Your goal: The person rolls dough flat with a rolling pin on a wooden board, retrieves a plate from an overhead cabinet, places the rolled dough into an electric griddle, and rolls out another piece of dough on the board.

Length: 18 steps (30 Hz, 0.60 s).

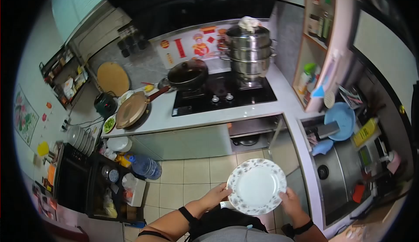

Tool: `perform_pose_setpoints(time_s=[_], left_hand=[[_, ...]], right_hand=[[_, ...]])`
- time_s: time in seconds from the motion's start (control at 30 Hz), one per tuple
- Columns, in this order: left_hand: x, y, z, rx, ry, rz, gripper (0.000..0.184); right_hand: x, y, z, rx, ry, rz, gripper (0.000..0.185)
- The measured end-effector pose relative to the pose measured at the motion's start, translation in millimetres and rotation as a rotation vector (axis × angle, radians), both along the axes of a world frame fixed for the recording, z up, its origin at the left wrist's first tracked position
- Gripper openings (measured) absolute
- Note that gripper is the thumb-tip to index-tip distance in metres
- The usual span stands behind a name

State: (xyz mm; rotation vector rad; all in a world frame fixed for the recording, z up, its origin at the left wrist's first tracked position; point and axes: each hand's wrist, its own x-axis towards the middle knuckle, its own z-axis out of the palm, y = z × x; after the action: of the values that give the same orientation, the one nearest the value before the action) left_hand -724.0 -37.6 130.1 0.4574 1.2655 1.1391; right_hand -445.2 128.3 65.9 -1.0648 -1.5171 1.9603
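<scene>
A white plate (256,186) with a grey floral rim is held level in front of my body, above the tiled floor. My left hand (217,194) grips its left edge, and my right hand (291,200) grips its right edge. Nothing lies on the plate. Under its left side, a small white piece shows near my left hand; I cannot make out what it is.
Ahead is a black gas stove (224,94) with a lidded wok (187,74) and a stacked steamer (249,52). A sink (338,172) is on the right. An open cabinet door (286,150) and a water bottle (146,167) stand low down.
</scene>
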Motion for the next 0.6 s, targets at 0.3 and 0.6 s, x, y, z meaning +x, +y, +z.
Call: perform_pose_setpoints(time_s=[0.3, 0.6], left_hand=[[-180, -128, -47, -0.05, -0.017, 0.329, 0.029], [-333, -236, -73, -0.053, 0.076, 0.717, 0.026]], right_hand=[[-244, -60, 12, -0.245, -0.116, 0.332, 0.031], [-529, -31, 3, 0.469, -0.103, 0.311, 0.042]])
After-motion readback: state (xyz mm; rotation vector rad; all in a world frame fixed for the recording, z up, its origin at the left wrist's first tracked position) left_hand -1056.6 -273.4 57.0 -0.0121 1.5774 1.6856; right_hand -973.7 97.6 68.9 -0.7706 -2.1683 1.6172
